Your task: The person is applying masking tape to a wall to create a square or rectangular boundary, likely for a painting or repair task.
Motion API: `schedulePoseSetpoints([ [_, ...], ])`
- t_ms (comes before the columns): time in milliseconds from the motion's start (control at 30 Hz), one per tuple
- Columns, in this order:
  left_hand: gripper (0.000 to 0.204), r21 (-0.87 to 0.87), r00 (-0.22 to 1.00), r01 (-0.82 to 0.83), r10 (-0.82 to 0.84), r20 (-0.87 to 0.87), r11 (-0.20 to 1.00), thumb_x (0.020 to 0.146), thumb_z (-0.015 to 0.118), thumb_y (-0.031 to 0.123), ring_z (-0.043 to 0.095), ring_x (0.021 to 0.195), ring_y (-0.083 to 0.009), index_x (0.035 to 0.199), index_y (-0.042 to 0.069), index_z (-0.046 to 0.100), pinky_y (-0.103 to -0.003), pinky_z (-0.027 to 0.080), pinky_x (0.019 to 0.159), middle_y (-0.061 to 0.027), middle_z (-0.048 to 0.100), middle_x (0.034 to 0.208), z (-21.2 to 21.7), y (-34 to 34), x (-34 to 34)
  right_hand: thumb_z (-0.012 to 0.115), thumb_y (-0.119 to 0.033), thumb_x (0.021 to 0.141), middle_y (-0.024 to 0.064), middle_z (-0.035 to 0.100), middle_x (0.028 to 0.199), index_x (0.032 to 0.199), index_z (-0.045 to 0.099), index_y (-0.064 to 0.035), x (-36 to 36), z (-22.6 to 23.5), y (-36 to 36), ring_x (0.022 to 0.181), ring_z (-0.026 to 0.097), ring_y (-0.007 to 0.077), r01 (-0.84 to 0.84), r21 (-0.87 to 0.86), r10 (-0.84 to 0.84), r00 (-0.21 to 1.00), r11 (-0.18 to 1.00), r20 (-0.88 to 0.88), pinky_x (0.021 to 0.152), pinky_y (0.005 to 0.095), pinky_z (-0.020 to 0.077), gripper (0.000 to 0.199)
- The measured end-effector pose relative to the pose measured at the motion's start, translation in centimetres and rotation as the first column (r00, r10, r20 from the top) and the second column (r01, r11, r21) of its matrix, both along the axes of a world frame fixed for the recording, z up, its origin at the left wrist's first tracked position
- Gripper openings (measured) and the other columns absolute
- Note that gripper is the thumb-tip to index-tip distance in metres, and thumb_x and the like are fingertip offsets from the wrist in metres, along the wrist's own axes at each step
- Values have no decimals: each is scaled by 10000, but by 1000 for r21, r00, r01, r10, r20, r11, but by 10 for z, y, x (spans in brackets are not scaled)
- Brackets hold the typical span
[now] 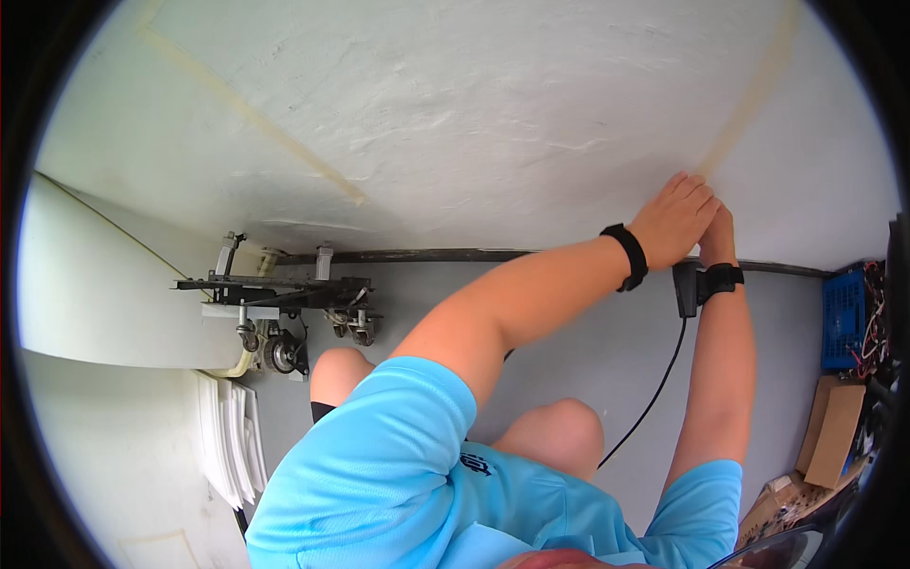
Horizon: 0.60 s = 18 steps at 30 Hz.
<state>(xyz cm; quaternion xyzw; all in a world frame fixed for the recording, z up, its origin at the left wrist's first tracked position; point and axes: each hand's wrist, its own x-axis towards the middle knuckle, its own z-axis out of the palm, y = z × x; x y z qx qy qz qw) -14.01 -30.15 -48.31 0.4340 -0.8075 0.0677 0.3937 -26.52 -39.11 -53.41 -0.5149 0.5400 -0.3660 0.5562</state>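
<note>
My left hand (675, 218) lies flat against the white wall (455, 114), fingers stretched out, at the lower end of a pale tape strip (758, 90) that runs up and to the right. My right hand (718, 232) is pressed to the wall just behind it, mostly hidden by the left hand. Both wrists wear black bands. A black plug block (684, 289) sits under my right wrist, and its thin black cable (654, 394) hangs down over the grey floor. My knees and blue shirt fill the lower middle.
A second tape strip (256, 119) crosses the wall at the left. A dark strip (445, 255) runs along the wall's foot. A black wheeled frame (284, 294) and stacked white panels (232, 436) sit left. A blue crate (842, 318) with wires and cardboard boxes (834, 427) stand right.
</note>
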Motion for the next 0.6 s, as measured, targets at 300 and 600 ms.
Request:
schedulePoseSetpoints([
  [300,427,-129,791,-50,118,600,990,748,462,80,322,1187,-141,1171,34,430,-325,226,1001,-43,417,1237,-7,-35,45,478,-226,824,112,559,923,1107,372,-11,14,8,29,782,566,168,-48,6,39,868,999,495,650,250,441,371],
  [600,414,-166,494,-35,161,854,986,790,422,122,215,1240,-124,1197,48,413,-303,154,1027,-13,310,1320,13,-29,42,477,-238,841,60,572,705,1072,378,-12,16,-2,63,660,553,121,-39,-172,88,954,984,288,618,245,419,338],
])
